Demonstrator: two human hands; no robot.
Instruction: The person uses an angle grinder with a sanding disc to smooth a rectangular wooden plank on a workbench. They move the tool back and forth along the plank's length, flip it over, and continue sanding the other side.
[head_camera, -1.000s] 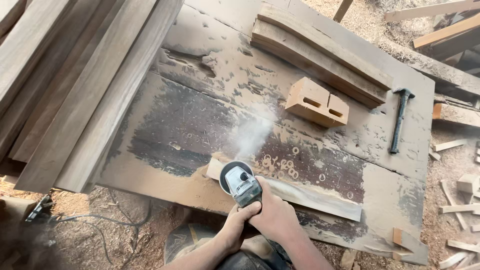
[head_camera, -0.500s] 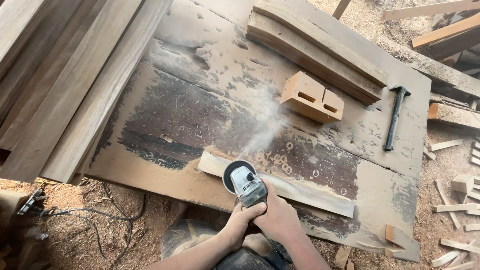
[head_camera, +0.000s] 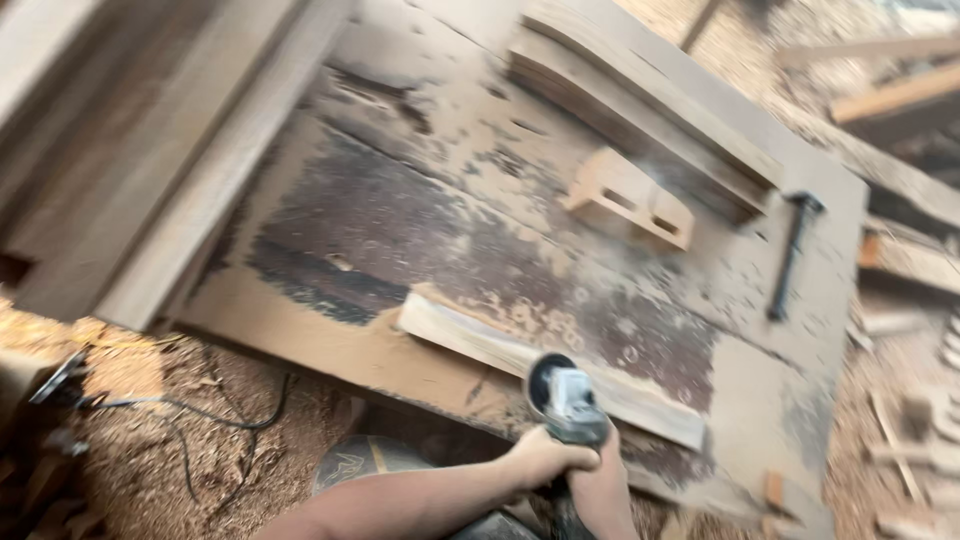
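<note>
Both my hands grip an angle grinder at the near edge of a dusty wooden workbench. My left hand wraps the body from the left, and my right hand holds it from behind. The grinder's disc end rests against a long pale wooden strip lying along the bench's front edge. The picture is blurred by motion.
A slotted wooden block and a dark hammer lie farther back on the bench, beside curved wooden pieces. Long planks lean at the left. A black cable runs over sawdust on the floor.
The view has shifted and blurred. The grinder has slid to the right along the pale strip, and the dust plume above it has thinned out.
</note>
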